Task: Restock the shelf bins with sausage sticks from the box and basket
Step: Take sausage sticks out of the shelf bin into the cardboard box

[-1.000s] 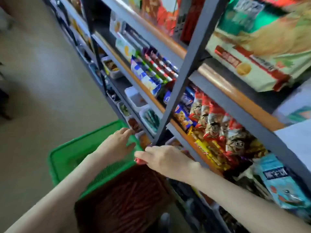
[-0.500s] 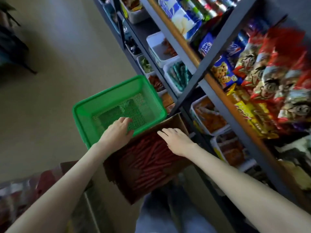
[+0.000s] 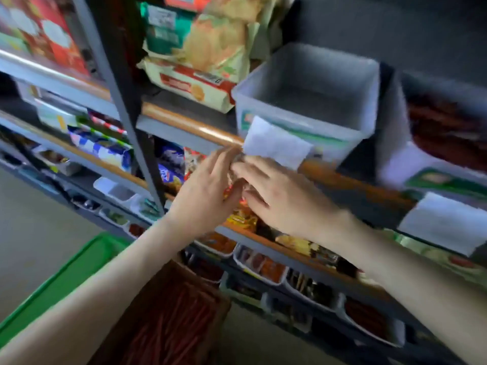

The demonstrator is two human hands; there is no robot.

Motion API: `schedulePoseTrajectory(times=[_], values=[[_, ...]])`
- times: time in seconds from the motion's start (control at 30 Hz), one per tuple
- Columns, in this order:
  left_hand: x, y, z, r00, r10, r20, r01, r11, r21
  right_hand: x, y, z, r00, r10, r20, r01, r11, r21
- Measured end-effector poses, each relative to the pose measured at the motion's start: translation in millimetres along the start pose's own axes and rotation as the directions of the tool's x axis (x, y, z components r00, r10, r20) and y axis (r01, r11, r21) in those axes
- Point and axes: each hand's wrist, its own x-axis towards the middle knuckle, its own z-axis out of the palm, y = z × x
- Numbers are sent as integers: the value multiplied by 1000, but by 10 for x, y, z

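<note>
Sausage sticks (image 3: 171, 320) lie red in the cardboard box (image 3: 168, 277) at bottom centre; green basket (image 3: 66, 275) just left of the box, partly under the left forearm; more dark red sticks fill the bin at far right (image 3: 395, 127) on the upper shelf; clear bin (image 3: 342, 75) next to it shows only bare walls and floor, with a white tag (image 3: 276, 146) hanging from its front.

Change from half a second ago: both hands were down at the box, right palm on the sticks, left at the basket edge; both are now up at the shelf rail (image 3: 189, 125), just under the clear bin's tag; the view has tipped up to the upper shelves too.

Left hand (image 3: 203, 196) palm turned right, fingers nearly straight and pointing up to the rail; right hand (image 3: 284, 198) back to camera, fingers stretched leftward, tips meeting the left hand's; a small blurred brownish lump (image 3: 237, 177) sits between them; too smeared to name it; cannot tell if either hand actually grips it.
</note>
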Motion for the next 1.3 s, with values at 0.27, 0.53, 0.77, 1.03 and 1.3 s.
schedulePoseTrajectory(times=[0.27, 0.53, 0.77, 1.03, 1.3], values=[[1161, 1337, 233, 938, 303, -170, -289, 952, 100, -796, 1009, -1330, 959, 156, -235, -169, 985, -35], [1739, 1658, 527, 950, 250, 188, -263, 964, 46, -1339, 1927, -1694, 794, 585, 168, -577, 811, -97], [1849, 1550, 565, 865, 144, 481, -247, 956, 158, -1231, 2130, -1622, 515, 578, 633, -586, 777, -232], [1881, 1542, 626, 824, 143, 547, -239, 965, 108, -1213, 2139, -1548, 587, 587, 557, -563, 791, -239], [1858, 1516, 613, 823, 164, 544, -232, 971, 59, -1190, 2192, -1557, 583, 617, 529, -620, 758, -202]])
